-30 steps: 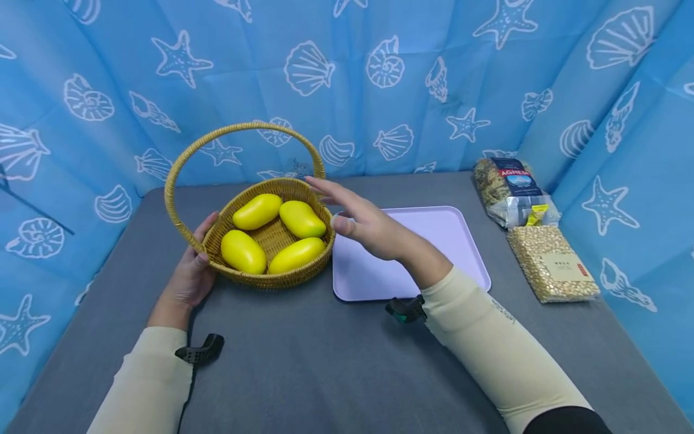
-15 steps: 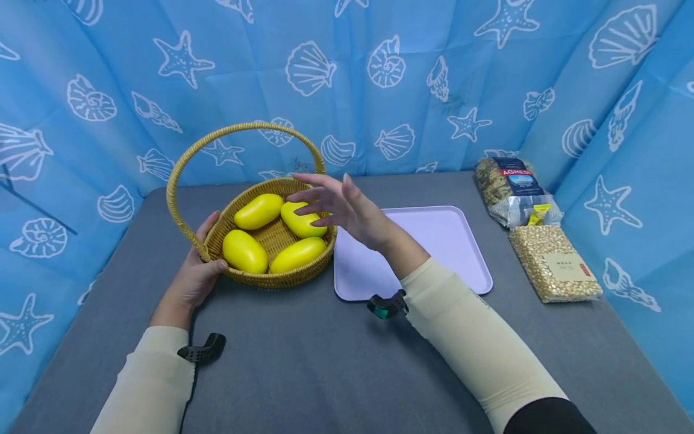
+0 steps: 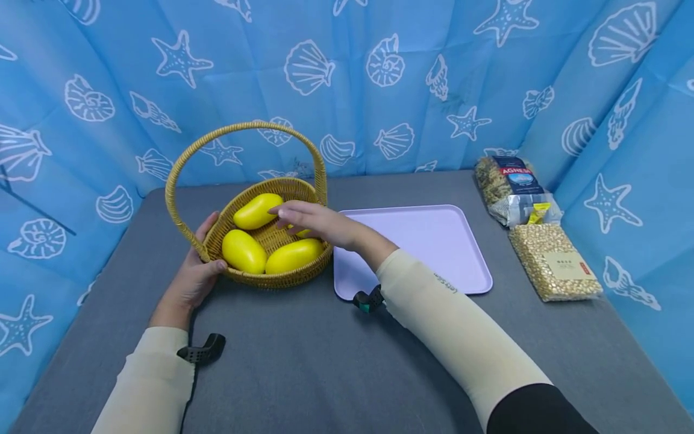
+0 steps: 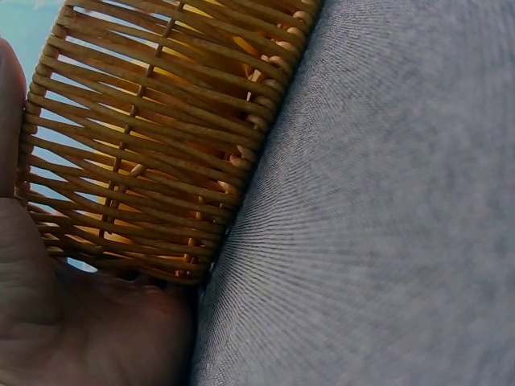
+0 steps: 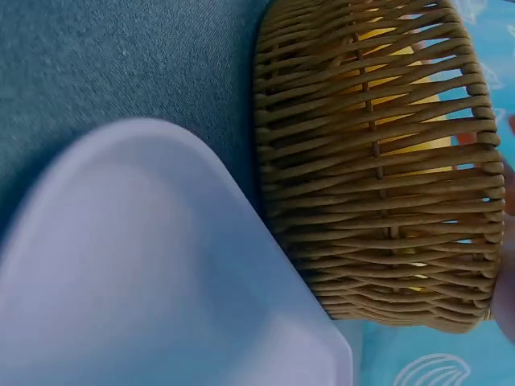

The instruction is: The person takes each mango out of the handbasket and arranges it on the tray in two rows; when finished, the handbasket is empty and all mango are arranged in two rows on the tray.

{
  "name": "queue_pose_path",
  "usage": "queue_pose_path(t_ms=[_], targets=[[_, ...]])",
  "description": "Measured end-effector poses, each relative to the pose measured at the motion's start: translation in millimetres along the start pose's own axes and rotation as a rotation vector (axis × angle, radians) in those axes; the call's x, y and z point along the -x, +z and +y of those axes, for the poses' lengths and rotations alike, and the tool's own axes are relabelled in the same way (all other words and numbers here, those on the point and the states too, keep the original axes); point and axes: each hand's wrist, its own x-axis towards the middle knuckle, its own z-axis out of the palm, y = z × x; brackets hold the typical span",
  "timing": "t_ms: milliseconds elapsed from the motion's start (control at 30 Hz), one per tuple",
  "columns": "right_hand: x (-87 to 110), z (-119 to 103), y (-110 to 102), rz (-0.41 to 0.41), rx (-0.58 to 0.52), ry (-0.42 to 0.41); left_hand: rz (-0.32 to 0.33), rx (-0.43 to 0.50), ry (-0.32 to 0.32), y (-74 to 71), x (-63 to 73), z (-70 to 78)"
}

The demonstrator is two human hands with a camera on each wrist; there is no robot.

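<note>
Cream left sleeve (image 3: 149,377), matching right sleeve (image 3: 434,331), and there's dark lettering (image 3: 446,283) on that one! Black left wrist clip (image 3: 205,349), black right wrist clip (image 3: 370,298) showing a green patch (image 3: 364,308), black cloth (image 3: 528,410) further up.

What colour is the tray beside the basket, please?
The tray is pale lilac, clearest in the head view.

We see blue curtain (image 3: 355,108) at back and both sides, creased, printed with white shells (image 3: 310,73) and starfish (image 3: 181,59). Thin dark line (image 3: 39,209) slants across it at far left. Below, we've got a gray cloth-covered table (image 3: 303,355). Light soft, fairly even.
</note>
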Motion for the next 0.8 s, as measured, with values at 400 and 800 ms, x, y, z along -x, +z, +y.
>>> queue_pose_path(t_ms=[400,800], targets=[[-21.0,-2.7,13.5,-0.225,0.640,0.168,0.005,-0.038,-0.012,1.3,0.1,2.2],[-18.6,-0.3,13.6,-0.148,0.633,0.084,0.018,-0.026,-0.019,2.4,1.9,3.0]])
